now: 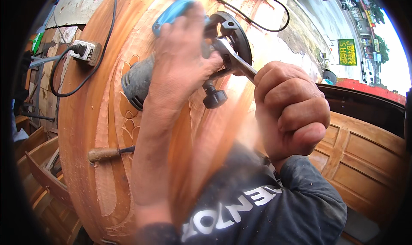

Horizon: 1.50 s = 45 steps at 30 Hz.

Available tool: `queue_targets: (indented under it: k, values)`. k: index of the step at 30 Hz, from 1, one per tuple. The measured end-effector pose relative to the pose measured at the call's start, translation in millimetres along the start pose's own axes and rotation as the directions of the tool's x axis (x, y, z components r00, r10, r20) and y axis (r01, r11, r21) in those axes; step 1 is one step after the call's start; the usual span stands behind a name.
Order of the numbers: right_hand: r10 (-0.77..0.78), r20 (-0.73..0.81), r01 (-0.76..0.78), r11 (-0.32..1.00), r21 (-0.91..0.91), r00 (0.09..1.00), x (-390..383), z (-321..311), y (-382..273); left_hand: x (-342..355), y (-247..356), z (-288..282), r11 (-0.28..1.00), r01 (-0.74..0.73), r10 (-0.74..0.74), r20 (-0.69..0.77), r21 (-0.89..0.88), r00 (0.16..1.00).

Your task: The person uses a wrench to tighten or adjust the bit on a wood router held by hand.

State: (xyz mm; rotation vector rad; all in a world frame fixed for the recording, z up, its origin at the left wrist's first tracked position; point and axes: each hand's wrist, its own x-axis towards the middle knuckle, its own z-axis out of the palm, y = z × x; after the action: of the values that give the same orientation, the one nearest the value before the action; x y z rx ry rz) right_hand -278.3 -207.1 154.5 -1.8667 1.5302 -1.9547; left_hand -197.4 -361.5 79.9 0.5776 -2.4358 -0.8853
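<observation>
A wood router [138,82] with a grey motor body, a blue part and a black round base lies on its side on a carved wooden panel [105,189]. Wrapped over its middle is my left hand [176,66], fingers slightly blurred, thumb close to the collet. My right hand [294,107] is closed in a fist round a metal wrench [240,61]. The wrench's head sits inside the opening of the router base, at the collet; its exact fit is hidden. A black knob [214,98] sticks out from the router toward me.
On the panel's left lies a chisel [104,154] with a wooden handle. A power socket block [89,51] with a black cord [112,28] plugged in stands at the left edge. Another cord [281,27] loops beyond the router. Panelled wooden doors [365,150] are at right.
</observation>
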Motion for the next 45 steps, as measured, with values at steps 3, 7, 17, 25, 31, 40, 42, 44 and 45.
queue_targets:
  k: [3, 7, 17, 25, 31, 40, 42, 44, 45]
  values:
    - [-0.094, 0.176, 0.099, 0.995, -0.020, 0.980, 0.6, -4.3, 2.8, 1.4, -2.8, 2.6, 0.998, -0.033, 0.033, -0.010, 0.060, 0.999]
    - [-0.164, 0.268, 0.172, 0.985, -0.007, 0.949, -10.6, -9.2, 4.6, -0.4, -2.1, -3.8, 0.995, -0.052, 0.053, -0.007, 0.082, 0.999]
    - [0.202, -0.068, -0.195, 0.975, 0.105, 0.977, -7.0, -3.0, 11.9, -1.7, -2.9, 1.3, 0.998, -0.052, 0.054, -0.040, 0.046, 0.998]
    - [0.039, 0.008, -0.039, 0.997, 0.060, 0.999, -0.9, -3.0, 27.2, -1.1, -4.3, 3.3, 0.998, -0.007, 0.008, -0.007, 0.066, 1.000]
    - [0.358, -0.047, -0.355, 0.933, 0.061, 0.933, 51.2, 16.5, 47.0, 1.7, -0.2, 4.8, 0.999, -0.039, 0.041, -0.064, 0.021, 0.997]
    - [0.430, -0.087, -0.432, 0.902, -0.001, 0.899, 100.6, 58.9, 89.2, 0.7, -3.8, 5.6, 0.998, -0.016, 0.018, -0.041, 0.055, 0.999]
    - [0.420, -0.066, -0.425, 0.894, -0.142, 0.905, 110.2, 56.7, 109.3, 2.6, 0.0, 6.4, 0.999, -0.007, 0.009, -0.024, 0.049, 1.000]
    - [0.127, 0.052, -0.098, 0.921, -0.376, 0.991, 124.5, 63.4, 126.9, 3.6, 2.7, 6.4, 0.999, -0.008, 0.009, -0.024, 0.033, 1.000]
    - [0.265, 0.054, -0.232, 0.911, -0.340, 0.963, 123.2, 62.4, 124.9, 3.7, 1.9, 6.2, 1.000, -0.012, 0.012, -0.034, 0.021, 0.999]
